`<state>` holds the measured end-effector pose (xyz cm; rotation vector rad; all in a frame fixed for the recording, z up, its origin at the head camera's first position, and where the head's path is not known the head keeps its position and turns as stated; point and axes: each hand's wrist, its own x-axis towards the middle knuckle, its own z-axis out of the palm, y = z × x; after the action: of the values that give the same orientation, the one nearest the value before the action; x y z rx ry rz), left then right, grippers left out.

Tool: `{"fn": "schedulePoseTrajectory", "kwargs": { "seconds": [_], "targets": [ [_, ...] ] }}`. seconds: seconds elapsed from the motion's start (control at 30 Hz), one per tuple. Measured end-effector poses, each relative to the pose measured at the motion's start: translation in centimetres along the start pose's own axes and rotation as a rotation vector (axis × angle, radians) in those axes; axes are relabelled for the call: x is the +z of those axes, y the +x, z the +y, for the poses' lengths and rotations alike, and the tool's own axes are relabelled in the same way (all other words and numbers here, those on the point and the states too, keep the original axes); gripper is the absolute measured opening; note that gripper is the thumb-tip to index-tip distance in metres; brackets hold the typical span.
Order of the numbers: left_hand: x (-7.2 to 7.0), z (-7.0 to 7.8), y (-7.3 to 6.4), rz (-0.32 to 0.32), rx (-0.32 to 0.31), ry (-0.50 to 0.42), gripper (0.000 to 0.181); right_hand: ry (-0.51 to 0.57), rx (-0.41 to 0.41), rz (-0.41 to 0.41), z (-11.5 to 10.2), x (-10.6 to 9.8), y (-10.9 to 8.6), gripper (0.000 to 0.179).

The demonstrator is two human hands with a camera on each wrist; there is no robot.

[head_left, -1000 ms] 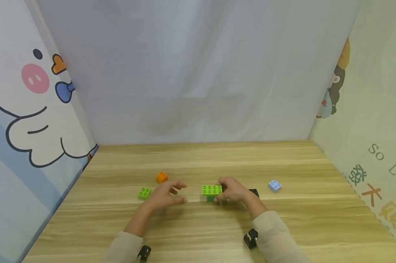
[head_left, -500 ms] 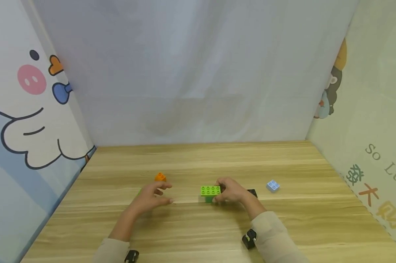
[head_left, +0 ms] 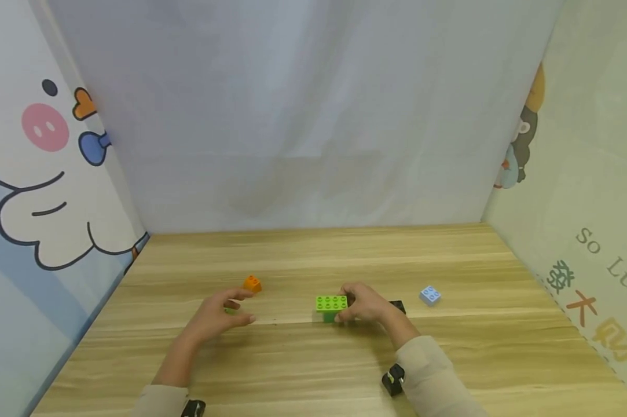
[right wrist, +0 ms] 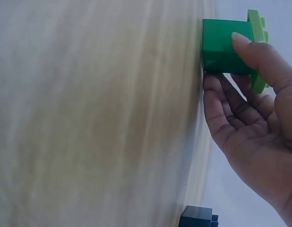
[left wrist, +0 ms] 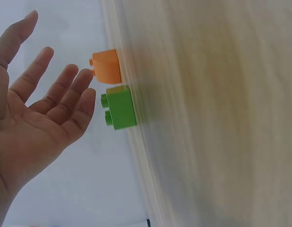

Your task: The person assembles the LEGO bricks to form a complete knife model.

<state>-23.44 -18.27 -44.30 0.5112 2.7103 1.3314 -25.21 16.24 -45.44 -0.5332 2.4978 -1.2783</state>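
R hand: green block grasped by R hand; thumb laid on near face, fingers curled behind, exact rear contact partly hidden.
Grip reason: block taken by its sides, below lt-green plate, so studs on top are left uncovered; prob. for steadiness, w/ stack braced btwn thumb & fingers.
Stack: plate seated on green block, studs up, approx. level; ends of plate overhang the narrower block. Base appears rested on tabletop, about mid-table, so wt is prob. borne by the wood rather than by the hand.
L hand: nothing held by L hand; released, palm turned inward, fingers apart & loosely bent. Well apart from stack, so no support is given to it from that side.
L-side blocks: sm. lt-green block mostly hidden behind L hand in head view; orange block seen just beyond fingertips. Both set on table, studs up; prob. stable on flat bases.
R-side blocks: black block partly covered by R wrist; lt-blue block set farther R, studs up, turned at an angle. Neither touched by fingers.
Spacing: loose blocks scattered either side of stack; room thus given around it for fingers.
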Motion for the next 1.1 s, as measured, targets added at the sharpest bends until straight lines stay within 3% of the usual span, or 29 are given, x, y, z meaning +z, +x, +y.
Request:
{"fn": "schedulePoseTrajectory", "kwargs": {
  "seconds": [0.13, 0.47, 0.73, 1.1],
  "targets": [
    [-0.7, -0.7, -0.4, 0.009, 0.004, 0.003, 0.052, 0.006, -0.02, -0.006, -0.1, 0.0, -0.1, 0.027],
    [-2.8, -1.9, -1.0, 0.036, -0.005, 0.001, 0.052, 0.001, 0.024, -0.001, 0.2, 0.2, 0.4, 0.028],
    [-3.8, -2.8, -0.8, -0.021, -0.079, -0.058, 0.06, 0.007, 0.024, 0.001, 0.1, 0.2, 0.2, 0.028],
    [-4.0, -4.4, 0.3, -0.085, -0.12, -0.062, 0.064, -0.034, 0.025, 0.001, 0.4, 0.1, 0.4, 0.028]
  ]
}}
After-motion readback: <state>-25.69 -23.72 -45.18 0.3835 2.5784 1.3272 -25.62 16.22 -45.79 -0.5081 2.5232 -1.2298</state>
